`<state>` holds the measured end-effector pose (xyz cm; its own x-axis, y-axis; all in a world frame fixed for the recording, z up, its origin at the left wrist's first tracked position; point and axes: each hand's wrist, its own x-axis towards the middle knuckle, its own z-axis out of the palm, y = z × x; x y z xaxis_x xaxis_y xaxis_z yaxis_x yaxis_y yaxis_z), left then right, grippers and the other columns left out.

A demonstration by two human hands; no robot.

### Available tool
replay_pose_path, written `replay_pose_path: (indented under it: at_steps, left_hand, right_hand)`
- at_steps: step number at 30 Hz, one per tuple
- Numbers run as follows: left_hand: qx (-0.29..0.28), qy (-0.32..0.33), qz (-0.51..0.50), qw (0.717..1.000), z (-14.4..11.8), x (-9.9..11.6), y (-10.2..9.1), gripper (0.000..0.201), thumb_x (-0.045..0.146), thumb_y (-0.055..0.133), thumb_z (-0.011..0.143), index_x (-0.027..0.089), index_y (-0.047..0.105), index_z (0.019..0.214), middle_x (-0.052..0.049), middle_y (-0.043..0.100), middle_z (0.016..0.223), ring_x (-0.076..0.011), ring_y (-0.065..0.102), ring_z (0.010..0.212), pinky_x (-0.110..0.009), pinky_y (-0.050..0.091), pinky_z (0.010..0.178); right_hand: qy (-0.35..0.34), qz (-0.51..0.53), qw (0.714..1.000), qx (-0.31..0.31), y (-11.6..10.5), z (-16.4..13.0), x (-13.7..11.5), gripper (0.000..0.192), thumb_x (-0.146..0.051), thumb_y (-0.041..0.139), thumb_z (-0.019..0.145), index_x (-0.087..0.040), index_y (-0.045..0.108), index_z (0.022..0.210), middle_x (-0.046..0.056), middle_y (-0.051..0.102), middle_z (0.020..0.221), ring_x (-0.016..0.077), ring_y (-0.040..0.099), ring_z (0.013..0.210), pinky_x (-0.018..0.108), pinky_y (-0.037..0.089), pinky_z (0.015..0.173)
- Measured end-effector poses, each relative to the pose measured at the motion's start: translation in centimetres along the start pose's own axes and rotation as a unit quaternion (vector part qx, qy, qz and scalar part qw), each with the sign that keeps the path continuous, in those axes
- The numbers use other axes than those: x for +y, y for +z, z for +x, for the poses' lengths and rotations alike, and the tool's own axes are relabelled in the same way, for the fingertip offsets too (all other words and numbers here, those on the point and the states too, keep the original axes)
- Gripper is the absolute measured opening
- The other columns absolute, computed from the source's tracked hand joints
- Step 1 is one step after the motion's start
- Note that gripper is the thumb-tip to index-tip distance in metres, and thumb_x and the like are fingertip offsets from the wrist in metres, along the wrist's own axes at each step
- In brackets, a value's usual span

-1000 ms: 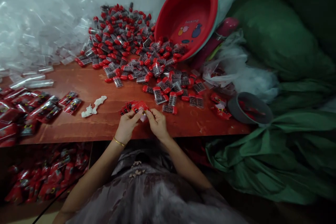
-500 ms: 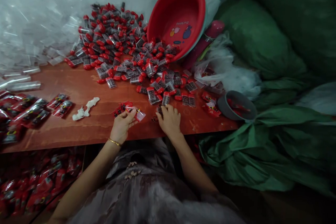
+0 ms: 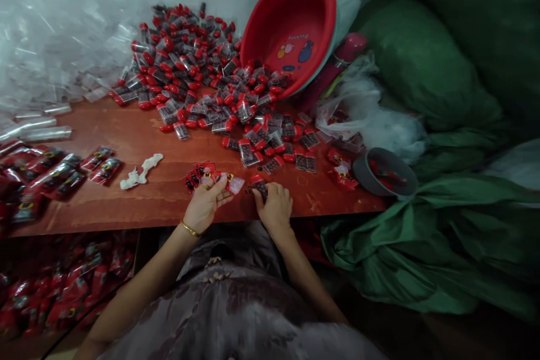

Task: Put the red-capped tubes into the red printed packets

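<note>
The tilted red basin [image 3: 291,22] bears a printed word and small figures, too small to read. A heap of red-capped vials [image 3: 202,79] spills from it over the wooden table [image 3: 160,140]; a grey cup [image 3: 385,173] stands at right, filled packets [image 3: 54,174] lie at left. At the near edge, the left hand [image 3: 206,205] pinches a fan of red packets [image 3: 206,175]. The right hand [image 3: 275,205], fingers curled, grips one vial [image 3: 258,183] beside them.
</note>
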<state>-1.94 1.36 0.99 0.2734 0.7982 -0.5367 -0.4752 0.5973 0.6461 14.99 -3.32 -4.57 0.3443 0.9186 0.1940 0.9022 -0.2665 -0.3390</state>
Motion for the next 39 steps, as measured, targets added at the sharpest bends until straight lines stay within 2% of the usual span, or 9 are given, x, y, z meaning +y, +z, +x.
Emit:
replay_pose_path:
  at_steps: [3,7,10,17,24,27,33,37,39]
  left_hand:
    - [0.007,0.009,-0.008,1.000,-0.3,0.0,-0.3,0.042,0.037,0.087,0.046,0.016,0.064,0.075,-0.001,0.070,0.072,-0.0135,0.066,0.067,-0.026,0.051,0.069]
    - [0.017,0.027,0.008,0.999,-0.1,-0.1,-0.5,0.043,0.038,0.087,0.042,0.014,0.065,0.070,-0.001,0.069,0.068,-0.0115,0.064,0.061,-0.025,0.051,0.066]
    - [0.010,0.044,0.028,0.999,-0.2,-0.1,-0.2,0.043,0.040,0.086,0.044,0.014,0.067,0.072,-0.001,0.069,0.069,-0.0115,0.063,0.061,-0.024,0.050,0.064]
    - [-0.003,0.045,0.055,0.997,-0.6,0.3,0.4,0.045,0.043,0.086,0.041,0.013,0.070,0.070,-0.003,0.070,0.067,-0.0114,0.061,0.059,-0.024,0.050,0.064]
    - [-0.024,0.068,0.123,0.990,-0.4,0.3,-0.2,0.036,0.041,0.084,0.048,0.013,0.072,0.068,-0.002,0.069,0.067,-0.0108,0.059,0.059,-0.024,0.049,0.064]
    - [-0.045,0.094,0.143,0.984,-0.3,0.0,-0.1,0.035,0.042,0.082,0.052,0.014,0.072,0.070,-0.002,0.070,0.069,-0.0114,0.059,0.063,-0.024,0.049,0.068]
    - [-0.049,0.141,0.130,0.980,-0.4,-1.9,0.5,0.028,0.036,0.082,0.055,0.015,0.072,0.071,-0.001,0.069,0.069,-0.0110,0.058,0.062,-0.023,0.048,0.067]
    - [-0.061,0.130,0.067,0.987,-0.3,-2.9,0.7,0.030,0.039,0.078,0.061,0.015,0.072,0.079,-0.002,0.071,0.076,-0.0118,0.061,0.066,-0.024,0.049,0.070]
    - [-0.047,0.133,0.041,0.989,-0.2,-3.0,0.6,0.030,0.040,0.078,0.062,0.015,0.072,0.079,-0.003,0.071,0.077,-0.0118,0.061,0.068,-0.024,0.049,0.072]
  right_hand:
    - [0.004,0.154,0.987,-0.034,-0.6,-0.5,-0.2,0.029,-0.041,0.050,0.086,-0.015,0.058,0.096,0.011,0.066,0.085,0.0230,0.060,0.076,0.034,0.044,0.068]
    - [0.033,0.411,0.904,-0.113,-3.2,-1.6,-0.2,0.030,-0.046,0.053,0.083,-0.019,0.057,0.095,0.000,0.063,0.065,0.0109,0.051,0.044,0.024,0.041,0.048]
    - [0.045,0.484,0.865,-0.122,-5.1,-2.0,-0.6,0.027,-0.045,0.057,0.080,-0.019,0.059,0.088,-0.003,0.059,0.057,0.0078,0.044,0.038,0.021,0.035,0.039]
    - [-0.012,0.462,0.881,-0.106,-6.2,-1.8,-1.3,0.016,-0.035,0.061,0.078,-0.020,0.061,0.082,-0.004,0.054,0.054,0.0095,0.047,0.045,0.021,0.037,0.042]
    - [-0.007,0.441,0.885,-0.152,-5.6,-1.5,-1.7,0.017,-0.036,0.060,0.077,-0.019,0.061,0.076,-0.004,0.052,0.052,0.0092,0.045,0.046,0.021,0.036,0.045]
    - [0.013,0.458,0.878,-0.137,-5.3,-1.5,-1.8,0.020,-0.039,0.059,0.079,-0.018,0.060,0.079,-0.004,0.052,0.053,0.0087,0.045,0.045,0.021,0.036,0.043]
    - [0.023,0.494,0.861,-0.121,-4.1,-1.6,-2.6,0.025,-0.043,0.056,0.083,-0.018,0.059,0.087,-0.003,0.056,0.057,0.0077,0.044,0.043,0.020,0.035,0.041]
    - [0.037,0.498,0.864,-0.065,-2.7,-1.7,-3.9,0.026,-0.046,0.051,0.086,-0.020,0.056,0.088,-0.004,0.052,0.058,0.0078,0.043,0.044,0.020,0.035,0.041]
    - [0.034,0.495,0.866,-0.068,-2.2,-1.9,-4.4,0.027,-0.046,0.049,0.087,-0.020,0.055,0.090,-0.004,0.051,0.058,0.0082,0.043,0.045,0.020,0.035,0.041]
